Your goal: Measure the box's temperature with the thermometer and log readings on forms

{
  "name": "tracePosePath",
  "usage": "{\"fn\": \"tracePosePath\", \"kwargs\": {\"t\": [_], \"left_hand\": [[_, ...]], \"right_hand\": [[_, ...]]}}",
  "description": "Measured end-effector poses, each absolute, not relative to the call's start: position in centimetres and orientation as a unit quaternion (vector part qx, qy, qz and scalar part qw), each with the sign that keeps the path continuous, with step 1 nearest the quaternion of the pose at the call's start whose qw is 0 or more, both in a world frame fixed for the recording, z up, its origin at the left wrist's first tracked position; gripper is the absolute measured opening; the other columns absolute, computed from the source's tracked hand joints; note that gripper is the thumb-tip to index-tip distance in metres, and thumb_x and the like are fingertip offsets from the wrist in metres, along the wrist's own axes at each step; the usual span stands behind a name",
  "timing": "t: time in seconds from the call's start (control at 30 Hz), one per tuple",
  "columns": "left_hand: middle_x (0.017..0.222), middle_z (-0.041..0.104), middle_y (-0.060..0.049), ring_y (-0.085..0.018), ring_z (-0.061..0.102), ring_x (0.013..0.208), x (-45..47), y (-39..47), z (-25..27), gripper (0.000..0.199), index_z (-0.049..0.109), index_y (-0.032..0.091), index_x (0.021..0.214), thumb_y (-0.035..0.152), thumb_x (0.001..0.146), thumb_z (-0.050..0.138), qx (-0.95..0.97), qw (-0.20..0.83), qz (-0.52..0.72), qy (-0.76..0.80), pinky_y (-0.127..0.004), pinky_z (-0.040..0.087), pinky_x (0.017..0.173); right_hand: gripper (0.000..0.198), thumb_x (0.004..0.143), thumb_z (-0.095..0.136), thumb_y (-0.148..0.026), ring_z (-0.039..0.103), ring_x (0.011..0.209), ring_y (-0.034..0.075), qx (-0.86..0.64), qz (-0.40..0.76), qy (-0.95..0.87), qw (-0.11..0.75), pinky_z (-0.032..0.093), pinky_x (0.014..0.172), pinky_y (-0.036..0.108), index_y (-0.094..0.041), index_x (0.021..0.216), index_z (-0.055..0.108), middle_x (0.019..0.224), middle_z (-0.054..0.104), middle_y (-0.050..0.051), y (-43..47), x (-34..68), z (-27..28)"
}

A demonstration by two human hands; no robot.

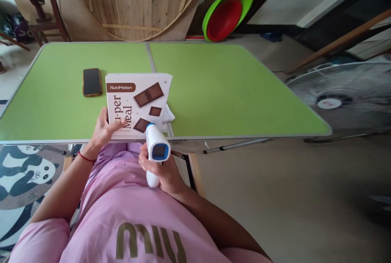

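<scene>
My left hand [105,128] grips the lower left side of a white box [122,106] printed with chocolate pieces and the name NutriMotion, its thumb across the front. The box is held upright over the near edge of the green table. Wrapped in my right hand [160,169] is a white and blue infrared thermometer [155,136], its dark screen facing me. The thermometer's front end points at the lower right of the box; I cannot tell whether they touch. Behind the box, some white papers [168,114] partly show on the table.
A dark phone in a brown case [92,82] lies on the green folding table [232,92], left of the box. Beyond the table are a round wooden board [140,2] and green and red basins [224,18]. A large fan [330,102] stands at the right.
</scene>
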State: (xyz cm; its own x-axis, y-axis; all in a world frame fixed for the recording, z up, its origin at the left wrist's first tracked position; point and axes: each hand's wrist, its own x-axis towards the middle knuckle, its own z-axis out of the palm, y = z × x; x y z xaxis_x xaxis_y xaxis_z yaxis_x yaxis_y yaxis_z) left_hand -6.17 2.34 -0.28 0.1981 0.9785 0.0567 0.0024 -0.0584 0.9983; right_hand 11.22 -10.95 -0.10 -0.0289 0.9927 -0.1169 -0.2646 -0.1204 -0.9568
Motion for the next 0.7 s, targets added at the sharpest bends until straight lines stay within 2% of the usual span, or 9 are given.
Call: {"fn": "tracePosePath", "kwargs": {"t": [0.17, 0.4, 0.57, 0.7], "left_hand": [[0.111, 0.074, -0.011, -0.031, 0.07, 0.101, -6.3, 2.5, -1.0, 0.069, 0.062, 0.017, 0.116, 0.056, 0.066, 0.089, 0.588, 0.518, 0.467, 0.409, -0.046, 0.058, 0.088], [0.109, 0.074, -0.01, -0.029, 0.07, 0.098, -6.1, 2.3, -0.1, 0.06, 0.066, 0.016, 0.112, 0.054, 0.07, 0.087, 0.605, 0.53, 0.458, 0.378, -0.042, 0.057, 0.086], [0.109, 0.074, -0.011, -0.029, 0.07, 0.099, -6.2, 2.3, 0.2, 0.061, 0.066, 0.016, 0.111, 0.054, 0.068, 0.088, 0.61, 0.531, 0.457, 0.37, -0.042, 0.058, 0.086], [0.11, 0.074, -0.011, -0.029, 0.071, 0.1, -6.2, 2.2, 0.4, 0.059, 0.065, 0.017, 0.112, 0.052, 0.071, 0.087, 0.615, 0.533, 0.453, 0.364, -0.043, 0.058, 0.087]], "right_hand": [[0.025, 0.071, 0.079, -0.033, 0.048, 0.059, 0.011, -0.407, 0.643, -0.363, 0.537, 0.041, 0.06, 0.028, -0.021, 0.09, 0.066, 0.067, 0.057, -0.004, -10.3, 10.1, -0.9], [0.03, 0.067, 0.08, -0.037, 0.048, 0.058, 0.012, -0.44, 0.611, -0.343, 0.562, 0.045, 0.06, 0.031, -0.021, 0.088, 0.066, 0.064, 0.056, -0.005, -9.9, 9.0, -1.7], [0.019, 0.066, 0.079, -0.031, 0.049, 0.058, 0.012, -0.462, 0.602, -0.37, 0.537, 0.043, 0.057, 0.029, -0.02, 0.073, 0.064, 0.063, 0.058, -0.003, -9.9, 9.2, -0.8], [0.021, 0.063, 0.08, -0.026, 0.049, 0.056, 0.012, -0.468, 0.605, -0.377, 0.523, 0.04, 0.055, 0.028, -0.019, 0.063, 0.061, 0.06, 0.059, -0.002, -9.9, 9.2, 0.0]]}}
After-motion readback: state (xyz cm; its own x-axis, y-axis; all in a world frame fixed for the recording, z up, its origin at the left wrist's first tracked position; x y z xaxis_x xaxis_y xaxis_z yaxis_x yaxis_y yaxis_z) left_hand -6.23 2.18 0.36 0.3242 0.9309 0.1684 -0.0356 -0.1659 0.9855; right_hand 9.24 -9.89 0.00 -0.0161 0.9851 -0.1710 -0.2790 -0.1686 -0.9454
